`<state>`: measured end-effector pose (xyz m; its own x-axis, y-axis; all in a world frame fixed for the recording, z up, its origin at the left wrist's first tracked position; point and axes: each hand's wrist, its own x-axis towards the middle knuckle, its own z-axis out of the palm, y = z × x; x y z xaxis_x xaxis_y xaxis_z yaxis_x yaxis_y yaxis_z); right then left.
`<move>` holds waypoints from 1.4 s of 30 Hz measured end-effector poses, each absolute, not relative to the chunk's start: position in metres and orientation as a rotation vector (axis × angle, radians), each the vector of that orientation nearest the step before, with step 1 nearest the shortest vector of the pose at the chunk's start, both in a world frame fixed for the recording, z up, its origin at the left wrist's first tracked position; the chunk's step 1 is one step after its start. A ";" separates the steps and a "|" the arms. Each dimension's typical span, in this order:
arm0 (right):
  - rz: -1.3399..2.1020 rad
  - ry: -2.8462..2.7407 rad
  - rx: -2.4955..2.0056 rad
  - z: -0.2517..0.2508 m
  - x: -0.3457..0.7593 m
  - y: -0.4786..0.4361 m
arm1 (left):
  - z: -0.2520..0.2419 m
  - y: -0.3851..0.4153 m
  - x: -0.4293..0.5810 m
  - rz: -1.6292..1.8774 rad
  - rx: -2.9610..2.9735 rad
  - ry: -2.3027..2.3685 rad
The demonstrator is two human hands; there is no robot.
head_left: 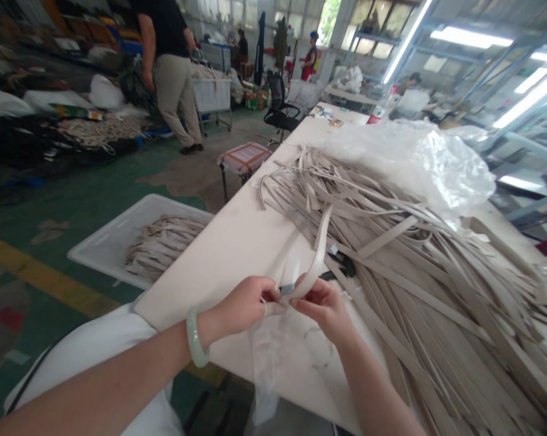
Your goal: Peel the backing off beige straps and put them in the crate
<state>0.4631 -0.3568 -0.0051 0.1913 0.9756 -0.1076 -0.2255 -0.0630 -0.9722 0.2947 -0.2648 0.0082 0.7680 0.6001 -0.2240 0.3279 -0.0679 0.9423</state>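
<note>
My left hand (255,298), with a pale green bangle above its wrist, pinches the end of a beige strap near the table's front edge. My right hand (321,303) is closed on the same beige strap (317,261), just right of the left fingertips. From there the strap curves up towards a large pile of beige straps (391,260). A small grey piece (287,289) shows between the hands. Clear plastic film (267,369) hangs below them over the table edge. Behind the right hand lies a black object (343,264), partly covered.
The white table (201,260) runs away from me. Crumpled clear plastic (455,169) lies behind the pile. A white bin (105,242) with straps stands on the floor at left, a stool (245,157) beyond it. A person (169,66) stands further back.
</note>
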 end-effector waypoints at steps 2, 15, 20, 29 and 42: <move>1.292 -0.892 -1.160 -0.005 0.461 -0.357 | 0.009 -0.266 0.293 0.232 1.702 0.713; 1.358 -0.843 -1.121 -0.021 0.452 -0.356 | 0.005 -0.270 0.280 0.095 1.354 0.631; 1.417 -0.701 -1.058 -0.025 0.451 -0.355 | 0.008 -0.267 0.273 -0.024 1.490 0.531; 1.218 -0.991 -1.189 -0.032 0.438 -0.358 | 0.008 -0.266 0.273 0.099 1.442 0.572; 1.097 -0.894 -1.137 -0.030 0.444 -0.356 | 0.009 -0.261 0.267 -0.076 1.579 0.646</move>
<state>0.4437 -0.3562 -0.0299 0.2449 0.9695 0.0074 -0.2029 0.0587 -0.9774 0.2666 -0.2610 0.0093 0.8351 0.3533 -0.4216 0.4417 0.0260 0.8968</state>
